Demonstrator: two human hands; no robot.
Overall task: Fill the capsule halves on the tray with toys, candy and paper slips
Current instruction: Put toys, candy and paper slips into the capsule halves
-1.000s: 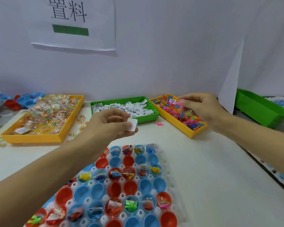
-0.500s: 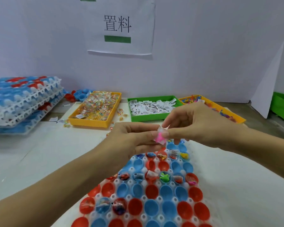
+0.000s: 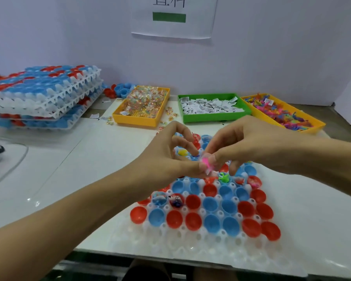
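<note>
A pink toy (image 3: 206, 161) and a paper slip (image 3: 208, 170) are pinched between fingertips of left hand (image 3: 170, 159) and right hand (image 3: 249, 147) above the tray (image 3: 190, 248) near the tabletop's front edge

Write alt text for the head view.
Both hands, left hand and right hand, pinch a pink toy with a paper slip above a white tray of red and blue capsule halves; three supply bins sit behind.
</note>
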